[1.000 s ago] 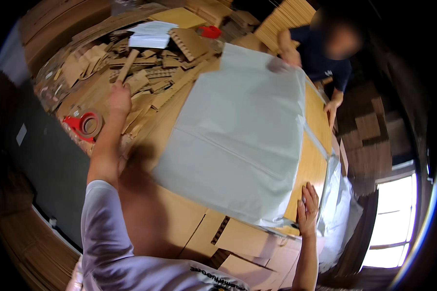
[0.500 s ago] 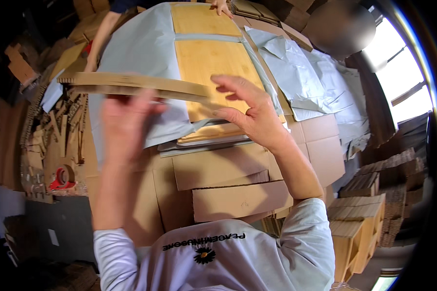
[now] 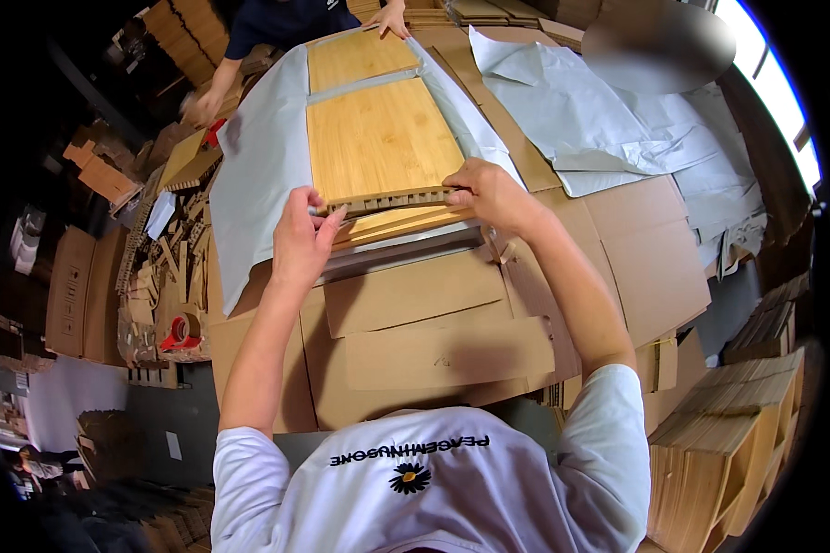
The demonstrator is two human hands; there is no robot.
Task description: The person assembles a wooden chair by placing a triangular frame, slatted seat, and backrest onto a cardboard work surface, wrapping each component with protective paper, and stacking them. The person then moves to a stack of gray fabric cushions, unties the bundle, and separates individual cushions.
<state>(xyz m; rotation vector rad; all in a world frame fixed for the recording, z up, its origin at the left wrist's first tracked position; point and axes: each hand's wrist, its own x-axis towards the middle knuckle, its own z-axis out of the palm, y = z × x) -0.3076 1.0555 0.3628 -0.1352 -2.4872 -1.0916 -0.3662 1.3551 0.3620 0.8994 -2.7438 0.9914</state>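
Between my two hands lies a narrow honeycomb cardboard strip [image 3: 398,198], along the near edge of a light wooden panel [image 3: 378,134]. My left hand [image 3: 302,235] pinches its left end, thumb in front. At the other end, my right hand [image 3: 493,194] has its fingers and thumb closed on the strip. Under the strip shows the edge of another wooden piece [image 3: 401,222]. A second wooden panel [image 3: 360,57] lies farther off, a band of wrapping between the two. Pale grey sheeting [image 3: 263,166] spreads beneath the panels and out to the left.
Across the table, a co-worker's hand [image 3: 390,18] touches the far panel. Flat cardboard [image 3: 406,293] covers the near table. More grey sheeting [image 3: 581,120] lies right. Cardboard scraps [image 3: 180,263] and a red tape dispenser [image 3: 183,332] sit left; stacked cardboard [image 3: 710,442] stands lower right.
The strip has come down from above the panel's left side to its near edge. My right hand, open before, now grips its right end. The co-worker's left-side arm has shifted.
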